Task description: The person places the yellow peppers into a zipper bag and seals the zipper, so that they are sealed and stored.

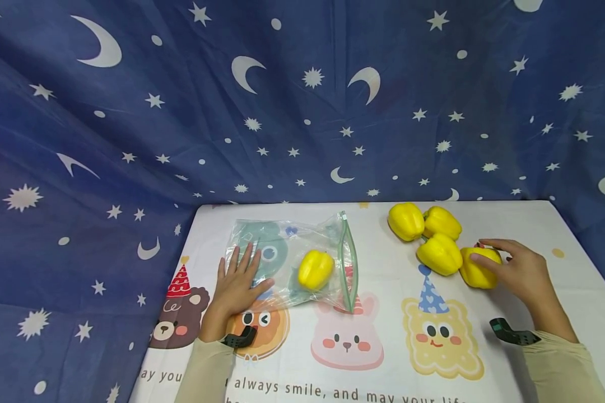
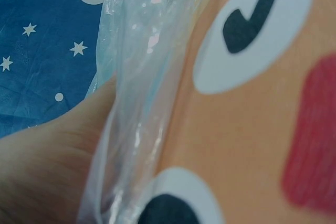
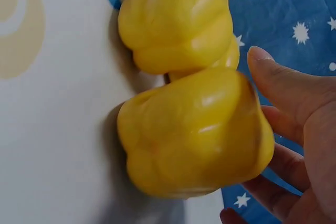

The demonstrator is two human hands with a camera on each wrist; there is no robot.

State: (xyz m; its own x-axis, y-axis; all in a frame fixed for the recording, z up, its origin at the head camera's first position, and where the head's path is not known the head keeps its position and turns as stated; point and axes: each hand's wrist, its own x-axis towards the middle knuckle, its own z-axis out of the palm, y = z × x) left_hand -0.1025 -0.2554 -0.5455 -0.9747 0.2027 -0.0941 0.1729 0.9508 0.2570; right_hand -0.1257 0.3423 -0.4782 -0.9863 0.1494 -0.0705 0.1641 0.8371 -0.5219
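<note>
My left hand (image 1: 238, 284) rests flat with spread fingers on the closed end of a clear zip bag (image 1: 282, 235). Inside the bag lies one yellow bell pepper (image 1: 316, 270), near the green-edged mouth (image 1: 350, 263), which gapes to the right. In the left wrist view, bag plastic (image 2: 142, 93) covers part of the hand. My right hand (image 1: 523, 271) is around another yellow bell pepper (image 3: 194, 135) at the right of the group. The right wrist view shows the thumb (image 3: 278, 80) apart from the pepper's side, while the other fingers are partly hidden behind it.
More yellow bell peppers (image 1: 440, 254) lie together just left of my right hand. A white tablecloth (image 1: 383, 336) with cartoon prints covers the table. Behind and to the left hangs a blue curtain (image 1: 302, 112) with stars and moons.
</note>
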